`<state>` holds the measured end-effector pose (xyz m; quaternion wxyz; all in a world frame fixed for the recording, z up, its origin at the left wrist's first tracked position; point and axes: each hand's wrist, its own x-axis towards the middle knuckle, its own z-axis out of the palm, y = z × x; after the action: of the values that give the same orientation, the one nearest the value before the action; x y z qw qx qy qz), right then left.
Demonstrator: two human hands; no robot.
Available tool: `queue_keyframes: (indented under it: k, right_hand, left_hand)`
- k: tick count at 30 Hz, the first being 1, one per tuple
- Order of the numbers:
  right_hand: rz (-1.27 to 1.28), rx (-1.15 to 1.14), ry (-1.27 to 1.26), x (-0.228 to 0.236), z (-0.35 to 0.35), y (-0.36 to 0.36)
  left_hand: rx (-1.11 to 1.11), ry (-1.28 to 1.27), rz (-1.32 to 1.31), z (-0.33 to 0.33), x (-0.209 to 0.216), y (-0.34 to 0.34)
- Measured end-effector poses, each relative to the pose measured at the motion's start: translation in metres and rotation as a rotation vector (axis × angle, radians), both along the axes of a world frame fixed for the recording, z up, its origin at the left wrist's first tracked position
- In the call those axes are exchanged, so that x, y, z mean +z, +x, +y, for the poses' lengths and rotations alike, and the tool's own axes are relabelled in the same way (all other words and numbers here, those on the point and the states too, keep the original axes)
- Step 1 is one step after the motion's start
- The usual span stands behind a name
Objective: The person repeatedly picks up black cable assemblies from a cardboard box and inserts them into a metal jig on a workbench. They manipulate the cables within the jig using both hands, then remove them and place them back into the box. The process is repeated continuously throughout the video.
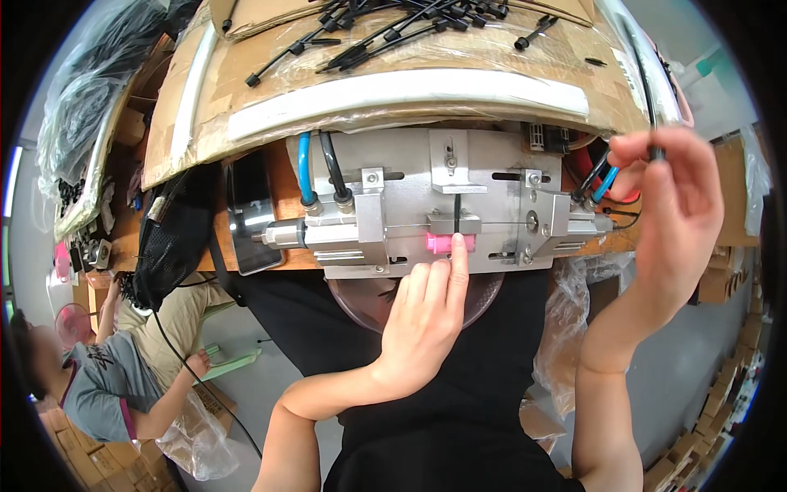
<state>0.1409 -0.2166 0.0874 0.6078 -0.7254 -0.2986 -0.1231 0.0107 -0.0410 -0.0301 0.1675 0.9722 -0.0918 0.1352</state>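
A metal fixture with a cylinder at each side stands on the bench before me. A slim black rod stands upright in its centre, behind a small pink block. My left hand rests its outstretched index fingertip on the pink block; its other fingers are bent and hold nothing visible. Up at the right, away from the fixture, my right hand pinches a long thin black rod near its thicker lower end. The rod points upward, past the cardboard's right edge.
Several black rods with knobbed ends lie on a cardboard surface behind the fixture. Blue and black hoses run into the fixture. A phone and black mesh bag are left. A clear bowl is below; a seated person is far left.
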Motion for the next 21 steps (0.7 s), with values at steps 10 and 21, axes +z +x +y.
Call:
queue_keyframes:
  k: [10,21]
  right_hand:
    - [-0.086,-0.032,-0.316,-0.118,0.033,-0.094]
    - [-0.107,0.114,-0.483,-0.127,0.042,-0.082]
  left_hand:
    - [0.289,-0.237,-0.380,0.112,0.080,0.077]
    - [0.118,-0.271,-0.057,0.210,0.107,0.084]
